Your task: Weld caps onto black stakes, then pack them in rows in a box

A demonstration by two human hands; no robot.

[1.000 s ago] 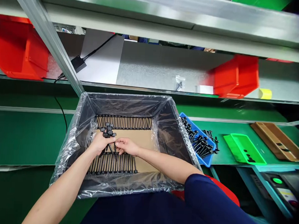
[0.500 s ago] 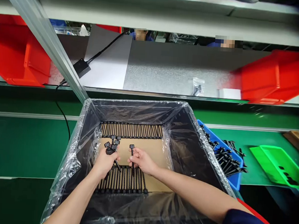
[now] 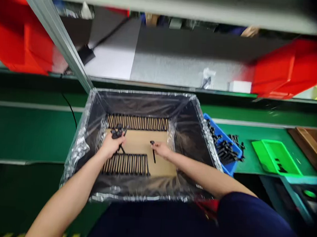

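My left hand (image 3: 110, 145) is closed round a bunch of black bolts (image 3: 118, 131) with wide heads, at the left inside a crate (image 3: 77, 147) lined with clear plastic. Between the fingertips of my right hand (image 3: 161, 149) hangs a single black bolt (image 3: 153, 156), head up, over bare cardboard (image 3: 138, 140). Behind the hands lies a full-width back row of bolts (image 3: 138, 123). A shorter front row (image 3: 126, 164) lies side by side nearer me, its right end left of the single bolt. Motion blurs the fingers somewhat.
Right of the crate stands a blue bin (image 3: 233, 148) heaped with more bolts. Further right are a green tray (image 3: 287, 158) with small black pieces and a brown tray (image 3: 311, 142). Red bins (image 3: 287, 72) sit on the shelf beyond, and a metal post (image 3: 56, 33) slants at left.
My right hand has moved right with its bolt, away from above the front row to beside that row's end. My left hand keeps its bunch. The whole view has shifted.
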